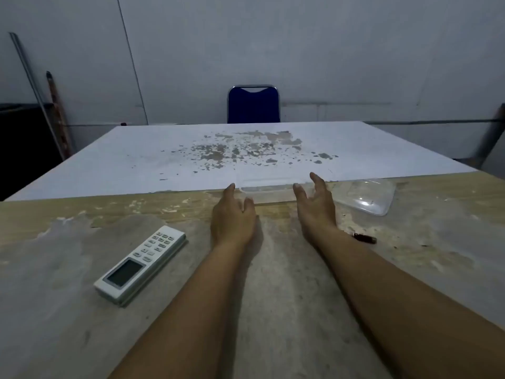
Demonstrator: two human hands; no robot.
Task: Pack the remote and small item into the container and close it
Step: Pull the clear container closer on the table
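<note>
A clear plastic container (269, 191) stands open on the table between my two hands. My left hand (232, 214) rests against its left end with the fingers curled. My right hand (314, 206) is at its right end, fingers spread and apart. The clear lid (364, 196) lies to the right of my right hand. A white remote (140, 265) with a grey screen lies flat at the near left. A small dark item (364, 238) lies just right of my right wrist.
A worn wooden table (273, 296) carries everything; a white board with peeled patches (232, 154) covers its far half. A blue chair (253, 105) stands behind the table against the wall. Poles (41, 99) lean at the far left.
</note>
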